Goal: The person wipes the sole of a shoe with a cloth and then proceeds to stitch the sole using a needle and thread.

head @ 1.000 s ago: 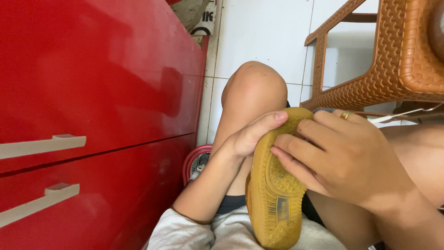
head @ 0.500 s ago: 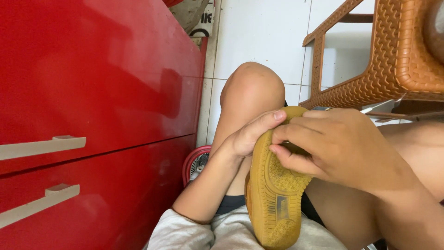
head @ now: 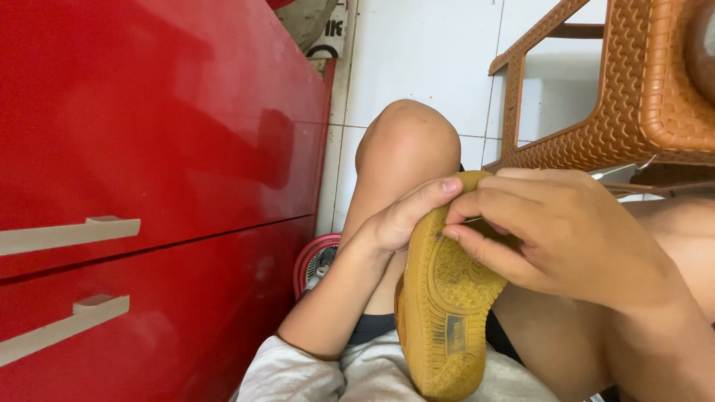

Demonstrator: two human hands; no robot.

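A tan shoe (head: 447, 313) with a yellow-brown rubber sole stands upright on my lap, sole facing me and toe up. My left hand (head: 398, 219) grips the toe end from the left, with the thumb lying along the sole's edge. My right hand (head: 555, 231) covers the right side of the toe. Its thumb and forefinger are pinched together at the sole's upper edge on a thin needle (head: 472, 220), which is barely visible. My bare knee (head: 406, 145) rises just behind the shoe.
A red cabinet (head: 164, 149) with two pale drawer handles fills the left. A brown woven plastic chair (head: 625, 97) stands at the upper right on white floor tiles. A small red fan (head: 316, 260) lies low beside the cabinet.
My right hand has slid slightly left and its fingers have curled from a loose hold into a pinch at the sole's edge. The left hand and the shoe have barely moved.
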